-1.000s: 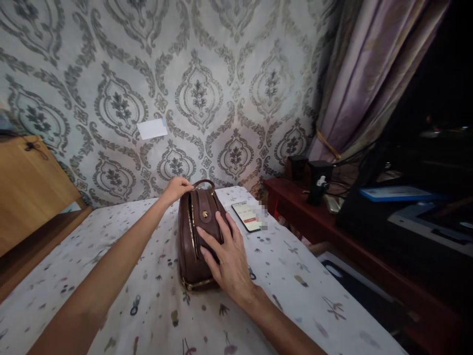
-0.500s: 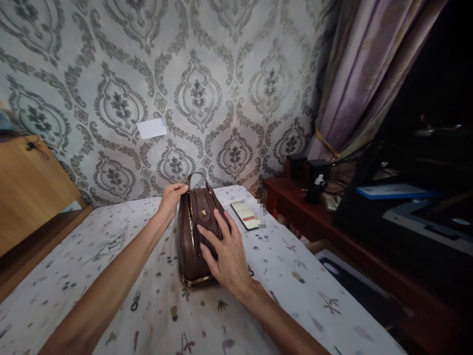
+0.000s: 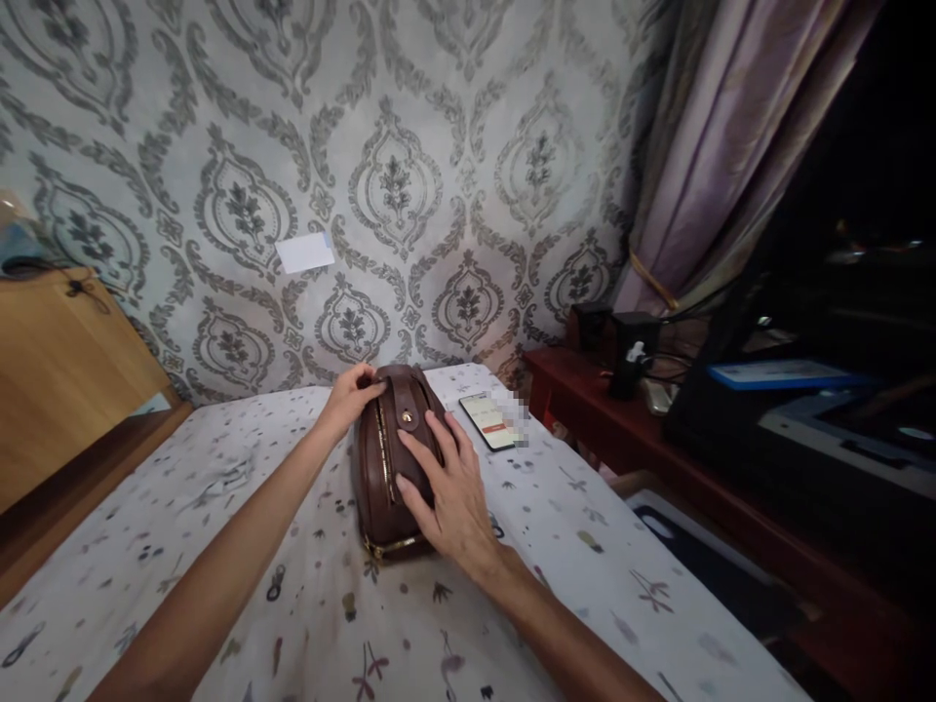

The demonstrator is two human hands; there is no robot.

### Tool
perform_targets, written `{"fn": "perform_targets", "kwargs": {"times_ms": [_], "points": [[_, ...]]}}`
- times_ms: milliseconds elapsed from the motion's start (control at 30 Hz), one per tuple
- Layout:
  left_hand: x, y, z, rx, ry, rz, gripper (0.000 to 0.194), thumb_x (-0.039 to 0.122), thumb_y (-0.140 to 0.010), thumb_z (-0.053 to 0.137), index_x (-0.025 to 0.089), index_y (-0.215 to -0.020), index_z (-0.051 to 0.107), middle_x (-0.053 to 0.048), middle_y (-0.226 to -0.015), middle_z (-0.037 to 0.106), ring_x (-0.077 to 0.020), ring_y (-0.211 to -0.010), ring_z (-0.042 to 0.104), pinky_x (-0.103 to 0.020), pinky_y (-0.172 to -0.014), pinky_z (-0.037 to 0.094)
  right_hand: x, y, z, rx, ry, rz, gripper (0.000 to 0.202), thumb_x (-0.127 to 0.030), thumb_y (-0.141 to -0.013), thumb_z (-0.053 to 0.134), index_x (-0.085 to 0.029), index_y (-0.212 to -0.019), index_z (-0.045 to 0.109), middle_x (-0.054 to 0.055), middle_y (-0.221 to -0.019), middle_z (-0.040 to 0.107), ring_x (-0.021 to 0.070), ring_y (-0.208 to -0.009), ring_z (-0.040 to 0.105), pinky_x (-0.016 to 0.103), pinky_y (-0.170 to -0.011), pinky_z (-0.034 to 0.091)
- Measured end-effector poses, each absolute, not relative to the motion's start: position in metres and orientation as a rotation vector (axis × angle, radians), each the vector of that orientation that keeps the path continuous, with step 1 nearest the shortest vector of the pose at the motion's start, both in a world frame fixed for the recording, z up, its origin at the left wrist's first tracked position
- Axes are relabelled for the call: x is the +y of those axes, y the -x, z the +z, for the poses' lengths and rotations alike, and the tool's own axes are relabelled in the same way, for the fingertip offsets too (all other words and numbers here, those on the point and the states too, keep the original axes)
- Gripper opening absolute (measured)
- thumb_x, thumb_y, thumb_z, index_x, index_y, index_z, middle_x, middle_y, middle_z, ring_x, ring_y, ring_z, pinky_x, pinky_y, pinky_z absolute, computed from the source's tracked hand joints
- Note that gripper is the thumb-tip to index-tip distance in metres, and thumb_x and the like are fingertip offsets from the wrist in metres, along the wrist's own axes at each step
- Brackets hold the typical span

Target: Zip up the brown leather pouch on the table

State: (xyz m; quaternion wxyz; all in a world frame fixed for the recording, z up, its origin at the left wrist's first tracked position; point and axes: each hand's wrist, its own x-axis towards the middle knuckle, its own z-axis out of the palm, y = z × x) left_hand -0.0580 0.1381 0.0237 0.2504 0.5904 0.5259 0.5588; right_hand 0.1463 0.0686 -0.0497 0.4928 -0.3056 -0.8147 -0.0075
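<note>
Head view is showing a bed (image 3: 585, 507) under a white flower-print sheet, damask wallpaper (image 3: 439, 146) behind. One brown leather bag (image 3: 387, 458) is lying at centre. Left hand (image 3: 349, 395) is gripping its far end at 11 o'clock; right hand (image 3: 449, 492) is pressing flat, fingers spread. One phone (image 3: 488, 421) is lying at 1 o'clock, text unreadable.

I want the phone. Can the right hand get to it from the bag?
Probably yes. The right hand lies flat on the brown bag, holding nothing, and the phone lies just beyond on open bedsheet, nothing between.
</note>
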Motion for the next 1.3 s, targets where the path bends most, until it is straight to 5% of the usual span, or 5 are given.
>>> {"fn": "perform_targets", "kwargs": {"times_ms": [367, 467, 633, 1067, 1300], "points": [[0.153, 0.048, 0.058, 1.539, -1.858, 1.391, 0.031, 0.043, -0.069, 0.067, 0.019, -0.089, 0.068, 0.0, -0.082, 0.065, -0.0182, -0.08, 0.056, -0.028, -0.074, 0.041, 0.059, -0.145, -0.058, -1.966, 0.838, -0.01, 0.056, -0.036, -0.096, 0.051, -0.016, -0.148, 0.041, 0.018, -0.162, 0.029, 0.0337, -0.152, 0.021, 0.059, -0.116, 0.035], [0.164, 0.037, 0.069, 1.582, -1.959, 1.195, 0.027, 0.04, -0.06, 0.078, 0.018, -0.076, 0.072, 0.002, -0.067, 0.063, -0.017, -0.068, 0.053, -0.027, -0.065, 0.038, 0.057, -0.144, -0.06, -1.956, 0.839, 0.001, 0.055, -0.037, -0.096, 0.051, -0.014, -0.146, 0.041, 0.019, -0.16, 0.032, 0.0337, -0.152, 0.023, 0.06, -0.116, 0.036], [0.175, 0.025, 0.073, 1.695, -2.031, 1.053, 0.029, 0.032, -0.06, 0.078, 0.019, -0.046, 0.056, 0.006, -0.045, 0.043, -0.013, -0.053, 0.04, -0.027, -0.055, 0.026, 0.058, -0.145, -0.059, -1.953, 0.802, -0.005, 0.051, -0.034, -0.096, 0.053, -0.015, -0.143, 0.045, 0.019, -0.158, 0.035, 0.0332, -0.151, 0.024, 0.059, -0.116, 0.038], [0.168, 0.014, 0.055, 1.628, -1.947, 1.227, 0.037, 0.041, -0.072, 0.067, 0.019, -0.051, 0.046, 0.005, -0.051, 0.039, -0.0116, -0.054, 0.035, -0.027, -0.054, 0.026, 0.061, -0.147, -0.058, -1.967, 0.769, 0.069, 0.054, -0.032, -0.094, 0.056, -0.013, -0.143, 0.044, 0.021, -0.156, 0.038, 0.032, -0.151, 0.025, 0.057, -0.117, 0.038], [0.152, 0.014, 0.064, 1.46, -1.98, 1.092, 0.041, 0.05, -0.066, 0.075, 0.018, -0.054, 0.054, 0.004, -0.053, 0.046, -0.0118, -0.055, 0.042, -0.025, -0.054, 0.032, 0.062, -0.148, -0.057, -1.978, 0.785, 0.072, 0.053, -0.033, -0.095, 0.053, -0.014, -0.143, 0.044, 0.021, -0.158, 0.035, 0.0328, -0.152, 0.023, 0.058, -0.117, 0.037]]}}
